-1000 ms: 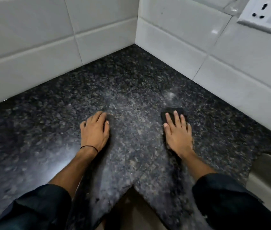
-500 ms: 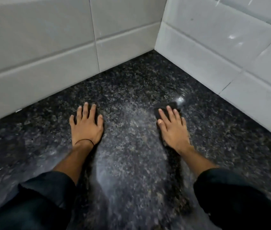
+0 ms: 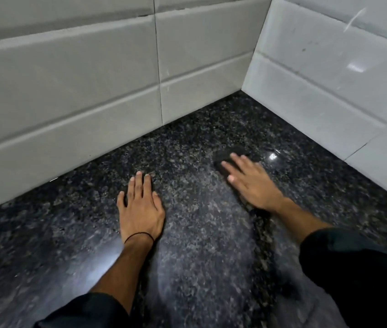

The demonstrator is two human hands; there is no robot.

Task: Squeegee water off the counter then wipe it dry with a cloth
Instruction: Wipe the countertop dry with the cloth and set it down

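Observation:
The counter (image 3: 187, 245) is dark speckled granite that runs into a tiled corner. My left hand (image 3: 140, 207) lies flat on it with straight fingers and holds nothing; a thin black band circles its wrist. My right hand (image 3: 251, 183) presses flat, fingers straight, on a dark cloth (image 3: 227, 153). Only the cloth's far end shows past my fingertips; the part under my palm is hidden. A paler, hazy streak on the stone runs between my two hands toward me.
White tiled walls stand close behind (image 3: 93, 91) and to the right (image 3: 341, 86), meeting at a corner (image 3: 242, 89). My dark sleeves fill the bottom left (image 3: 81, 311) and bottom right (image 3: 353, 280).
Both hands slid farther along the counter toward the tiled corner, the right one pushing the cloth ahead. The view swung left, so the wall socket and the sink edge dropped out of sight.

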